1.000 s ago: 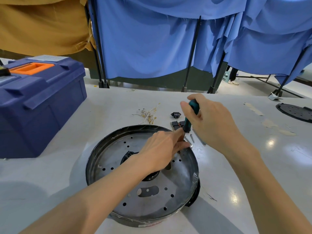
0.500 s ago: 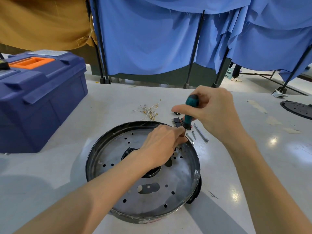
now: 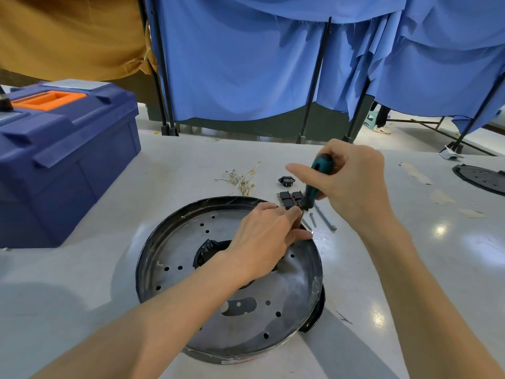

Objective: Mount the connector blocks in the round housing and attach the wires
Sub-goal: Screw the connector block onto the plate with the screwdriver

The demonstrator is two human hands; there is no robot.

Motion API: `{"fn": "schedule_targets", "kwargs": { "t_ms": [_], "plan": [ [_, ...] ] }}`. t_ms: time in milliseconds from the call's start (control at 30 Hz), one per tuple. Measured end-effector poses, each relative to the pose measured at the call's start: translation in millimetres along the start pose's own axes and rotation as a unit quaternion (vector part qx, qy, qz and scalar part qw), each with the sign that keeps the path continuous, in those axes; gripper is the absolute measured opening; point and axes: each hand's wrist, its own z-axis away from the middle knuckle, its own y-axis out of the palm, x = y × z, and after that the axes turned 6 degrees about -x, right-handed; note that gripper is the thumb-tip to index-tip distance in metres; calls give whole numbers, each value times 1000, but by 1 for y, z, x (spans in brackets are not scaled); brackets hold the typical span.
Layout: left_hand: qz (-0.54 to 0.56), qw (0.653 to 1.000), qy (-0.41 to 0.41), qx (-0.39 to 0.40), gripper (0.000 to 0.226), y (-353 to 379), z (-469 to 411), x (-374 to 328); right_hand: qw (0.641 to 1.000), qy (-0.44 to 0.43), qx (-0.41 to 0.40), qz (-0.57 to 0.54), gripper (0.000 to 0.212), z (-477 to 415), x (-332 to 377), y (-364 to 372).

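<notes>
The round metal housing (image 3: 191, 242) with several holes lies on the white table in front of me. My left hand (image 3: 262, 239) reaches over its far right rim, fingers curled and pinching the screwdriver's shaft or something small at its tip; what exactly is hidden. My right hand (image 3: 347, 184) grips the teal-and-black screwdriver (image 3: 314, 181), held nearly upright with its tip down by my left fingers. Black connector blocks (image 3: 289, 199) lie just beyond the rim. A single black socket (image 3: 287, 181) sits farther back. Thin wires with brass terminals (image 3: 243, 179) lie to its left.
A blue toolbox (image 3: 62, 160) with an orange handle stands at the left. Loose screws and a metal rod (image 3: 323, 220) lie right of the housing. Another black round part (image 3: 481, 179) sits at the far right edge. Blue curtains hang behind the table.
My right hand has tilted the screwdriver more upright and opened its index finger outward. My left hand stays at the rim by the tool's tip.
</notes>
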Motion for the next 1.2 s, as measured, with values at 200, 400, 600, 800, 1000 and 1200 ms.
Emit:
{"fn": "schedule_targets", "kwargs": {
  "t_ms": [200, 400, 600, 800, 1000, 1200],
  "plan": [
    [-39, 997, 35, -62, 23, 8, 3, -1, 998, -38, -19, 39, 63, 0, 3, 13],
    [-52, 998, 29, -38, 24, 11, -1, 0, 901, 145, 178, -368, 49, -24, 8, 14],
    [-22, 1000, -12, -16, 23, 11, 2, 8, 906, 180, 59, -379, 67, -16, 20, 45],
    [-29, 1000, -11, -5, 33, 10, -1, 5, 936, 187, -97, -282, 63, -15, 27, 60],
    [-32, 999, 0, 20, 26, 2, -4, -5, 914, 205, -252, -243, 68, -8, 23, 58],
    [-54, 998, 8, -5, 23, 9, -2, 3, 878, 230, 91, -409, 54, -31, 11, 16]
  ]
}}
